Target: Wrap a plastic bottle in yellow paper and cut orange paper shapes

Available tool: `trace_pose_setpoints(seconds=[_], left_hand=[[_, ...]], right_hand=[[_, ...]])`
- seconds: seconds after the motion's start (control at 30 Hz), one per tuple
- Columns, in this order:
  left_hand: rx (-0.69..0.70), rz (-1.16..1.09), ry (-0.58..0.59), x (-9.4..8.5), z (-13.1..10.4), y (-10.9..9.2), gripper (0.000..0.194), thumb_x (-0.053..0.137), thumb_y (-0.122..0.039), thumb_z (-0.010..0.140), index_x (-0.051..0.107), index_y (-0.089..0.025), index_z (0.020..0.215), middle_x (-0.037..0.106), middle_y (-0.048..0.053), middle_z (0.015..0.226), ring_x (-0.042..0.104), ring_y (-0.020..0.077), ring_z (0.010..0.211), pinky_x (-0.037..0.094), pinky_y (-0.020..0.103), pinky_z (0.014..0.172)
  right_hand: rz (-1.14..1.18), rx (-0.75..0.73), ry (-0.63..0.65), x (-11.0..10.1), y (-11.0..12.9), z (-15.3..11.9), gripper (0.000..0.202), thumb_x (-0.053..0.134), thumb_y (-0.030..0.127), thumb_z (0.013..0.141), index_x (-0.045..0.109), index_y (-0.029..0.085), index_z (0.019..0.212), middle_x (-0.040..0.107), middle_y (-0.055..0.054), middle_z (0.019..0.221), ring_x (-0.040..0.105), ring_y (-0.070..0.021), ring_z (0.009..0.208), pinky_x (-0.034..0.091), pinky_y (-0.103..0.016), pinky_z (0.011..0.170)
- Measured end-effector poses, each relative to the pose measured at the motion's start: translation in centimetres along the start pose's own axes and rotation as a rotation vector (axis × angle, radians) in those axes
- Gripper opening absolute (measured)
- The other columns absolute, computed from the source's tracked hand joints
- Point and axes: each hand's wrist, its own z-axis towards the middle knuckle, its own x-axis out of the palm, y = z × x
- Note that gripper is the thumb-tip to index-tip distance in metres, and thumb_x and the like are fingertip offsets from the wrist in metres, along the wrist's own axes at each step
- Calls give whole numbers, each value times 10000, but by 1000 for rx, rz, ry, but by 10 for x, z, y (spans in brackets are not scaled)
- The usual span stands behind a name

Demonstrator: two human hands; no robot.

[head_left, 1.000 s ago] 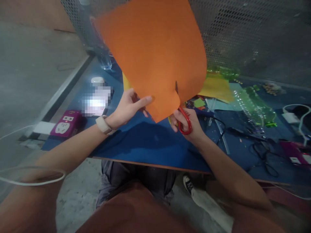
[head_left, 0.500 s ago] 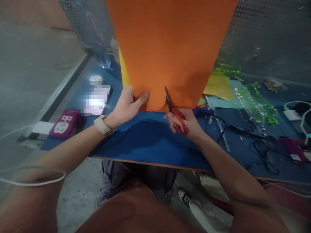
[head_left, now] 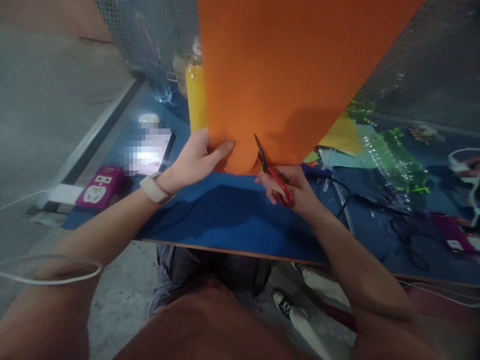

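A large orange sheet of paper [head_left: 296,65] stands raised over the blue table, its lower edge towards me. My left hand [head_left: 202,159] pinches its lower left corner, thumb on the near face and fingers behind. My right hand [head_left: 288,187] grips red-handled scissors [head_left: 279,184] at the lower edge. Their blade points up and away across the paper, and a curved cut runs beside it. Behind the sheet's left side stands a clear bottle with a yellow lower part [head_left: 195,95].
A lit phone [head_left: 152,152] and a purple power socket [head_left: 100,187] lie left on the blue table [head_left: 225,215]. To the right are cut green plastic bottles [head_left: 393,155], yellow paper [head_left: 343,134] and black cables [head_left: 407,245]. Another person's hand [head_left: 470,167] shows at the right edge.
The orange sheet has tilted and swung to the right, uncovering more of the yellow bottle. Both hands have shifted slightly right. Another person's hand has appeared at the right edge.
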Motion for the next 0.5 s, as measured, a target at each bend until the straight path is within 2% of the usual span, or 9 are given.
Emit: trace_pose_setpoints(seconds=[0.07, 0.13, 0.23, 0.33, 0.5], left_hand=[[-1, -7, -53, 1, 0, 2, 418, 825, -645, 1023, 733, -238, 994, 754, 85, 953, 790, 407, 1244, 697, 641, 1138], [-3, -10, -78, 1, 0, 3, 419, 813, -643, 1036, 718, -241, 966, 736, 77, 924, 793, 406, 1240, 696, 653, 1135], [-9, -10, -28, -1, -1, 1, 427, 828, -627, 1033, 689, -254, 879, 685, 69, 816, 813, 410, 1180, 707, 657, 1108], [-11, -10, 33, -5, 0, -3, 418, 855, -621, 1017, 692, -264, 874, 666, 65, 764, 826, 404, 1134, 726, 629, 1078], [74, 62, 46, -6, 2, -4, 520, 741, -719, 1072, 661, -249, 863, 648, 53, 740, 826, 331, 964, 762, 531, 951]], right_hand=[[-2, 1, 17, 0, 1, 0, 541, 964, 687, 903, 760, 200, 788, 576, 42, 564, 507, -109, 406, 365, -304, 441], [-14, 9, 43, 0, 2, -1, 549, 970, 690, 891, 745, 203, 774, 580, 44, 558, 511, -107, 406, 357, -296, 432], [-9, 25, 57, 0, 1, -1, 567, 972, 711, 872, 731, 208, 773, 588, 44, 565, 522, -108, 406, 362, -290, 421], [2, 19, 57, 1, 1, 0, 590, 970, 718, 875, 695, 210, 753, 573, 43, 570, 520, -105, 409, 346, -286, 416], [-40, -3, 61, 1, 0, 0, 643, 954, 739, 891, 626, 222, 697, 531, 54, 536, 505, -95, 396, 312, -275, 418]])
